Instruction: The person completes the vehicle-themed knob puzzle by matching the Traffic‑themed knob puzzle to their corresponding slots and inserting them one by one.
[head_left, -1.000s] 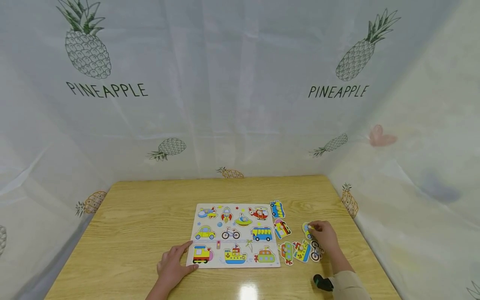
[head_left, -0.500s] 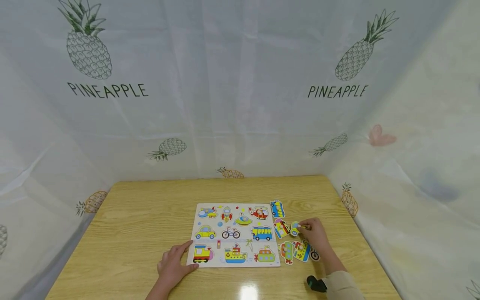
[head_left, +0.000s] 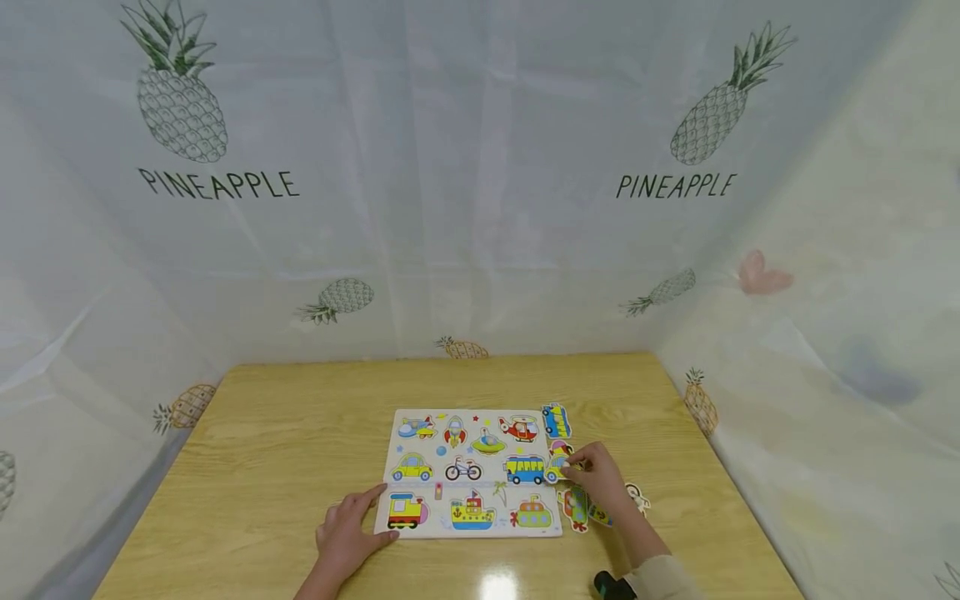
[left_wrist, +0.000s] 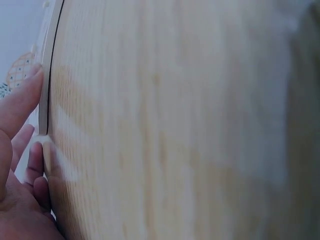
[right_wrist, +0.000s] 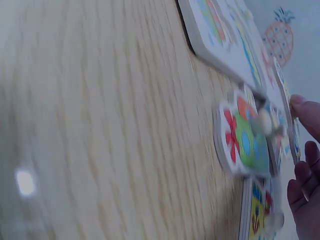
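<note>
My right hand [head_left: 603, 482] pinches a yellow car puzzle piece [head_left: 556, 469] by its knob, over the right edge of a white vehicle puzzle board [head_left: 438, 518]. In the right wrist view the car piece [right_wrist: 284, 90] is seen nearly edge-on, with thumb and fingertips behind it. A train piece [head_left: 561, 447] is partly covered by the car piece. My left hand [head_left: 348, 529] rests at the board's lower left corner, thumb at the front and a finger on the left side. The left wrist view shows its thumb [left_wrist: 25, 97] against the board's edge.
Right of the board lie a bus piece [head_left: 557, 421], a green submarine piece [head_left: 575, 508], a ship piece [head_left: 600, 514] partly under the right arm, and a bicycle piece [head_left: 637, 497]. The wooden table [head_left: 300, 433] is enclosed by pineapple-print curtains [head_left: 480, 208].
My right hand has carried the car piece leftward from the right side of the loose pieces to the board's right edge. My left hand has stayed at the board's corner.
</note>
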